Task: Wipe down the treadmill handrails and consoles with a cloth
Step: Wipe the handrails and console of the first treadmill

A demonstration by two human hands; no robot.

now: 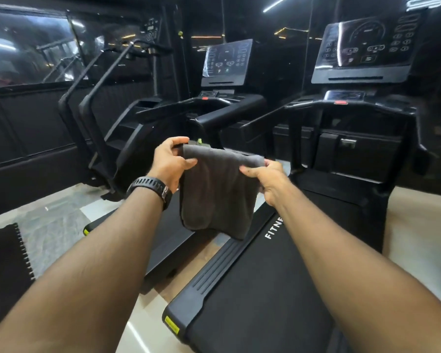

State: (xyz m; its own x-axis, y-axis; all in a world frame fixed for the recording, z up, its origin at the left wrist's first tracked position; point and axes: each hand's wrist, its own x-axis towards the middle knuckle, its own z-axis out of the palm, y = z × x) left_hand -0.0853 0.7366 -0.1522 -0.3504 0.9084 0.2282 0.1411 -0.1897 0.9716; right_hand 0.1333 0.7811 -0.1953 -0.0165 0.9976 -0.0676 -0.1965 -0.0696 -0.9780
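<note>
A dark grey cloth [215, 192] hangs folded in front of me, held up by its top edge. My left hand [169, 163], with a black watch on the wrist, pinches the cloth's left corner. My right hand [266, 178] pinches its right corner. Two black treadmills stand ahead. The nearer one has its console [364, 47] at the upper right and its left handrail [273, 115] stretching toward me. Further left is the second treadmill's console [227, 62], with its handrail [229, 110] below. Both hands are well short of the rails and consoles.
The near treadmill's belt deck [265, 289] lies under my right arm. A stair climber [107, 105] stands at the left, before a dark wall with a mirror [28, 47]. A black floor mat [5, 266] lies at the lower left on pale tiled floor [56, 220].
</note>
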